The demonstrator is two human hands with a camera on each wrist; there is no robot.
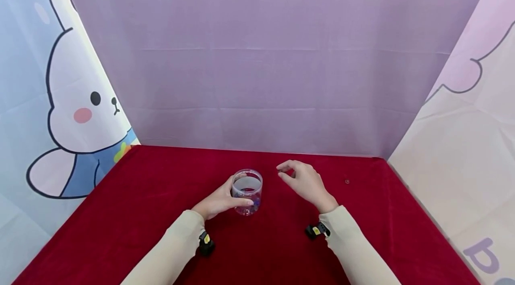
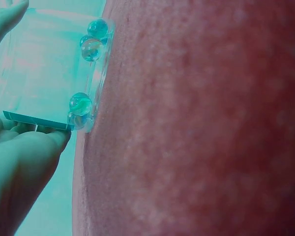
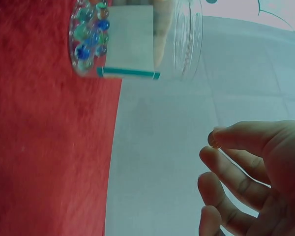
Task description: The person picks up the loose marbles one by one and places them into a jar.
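Observation:
My left hand (image 1: 219, 200) grips a clear plastic jar (image 1: 247, 186) by its side, thumb across the front, and the jar's round mouth faces up. Several glass marbles (image 3: 90, 34) lie at the bottom of the jar, blue, green and clear ones among them; the left wrist view also shows marbles (image 2: 92, 49) near its base. To the right of the jar and apart from it, my right hand (image 1: 306, 182) is raised above the cloth. Between its thumb and a fingertip it pinches one small amber-tinted marble (image 3: 214, 139).
A single small marble (image 1: 347, 181) lies on the red cloth (image 1: 386, 222) to the right of my right hand. Behind the table hangs a plain lilac curtain (image 1: 257, 75). Printed cloth panels, one with a rabbit (image 1: 86, 97), stand at both sides.

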